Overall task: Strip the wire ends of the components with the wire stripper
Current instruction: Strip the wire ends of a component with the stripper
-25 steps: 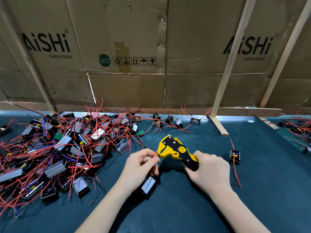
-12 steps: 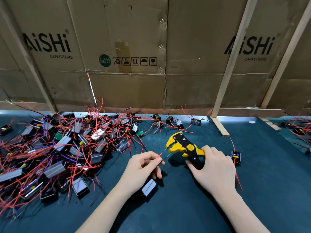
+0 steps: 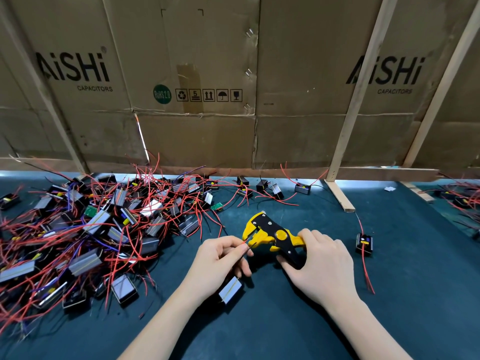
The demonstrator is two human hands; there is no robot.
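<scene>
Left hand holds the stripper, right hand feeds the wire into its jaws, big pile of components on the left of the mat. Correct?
Hands are swapped. The head view shows the right hand gripping the wire stripper, while the left hand pinches the wire at its jaws. The pile of components does lie on the left of the mat.

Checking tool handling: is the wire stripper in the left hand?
No, the right hand grips the wire stripper; the left hand pinches a wire.

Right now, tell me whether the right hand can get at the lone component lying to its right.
Probably yes: bare mat separates the right hand from the lone component, but its grip is full with the wire stripper.
</scene>
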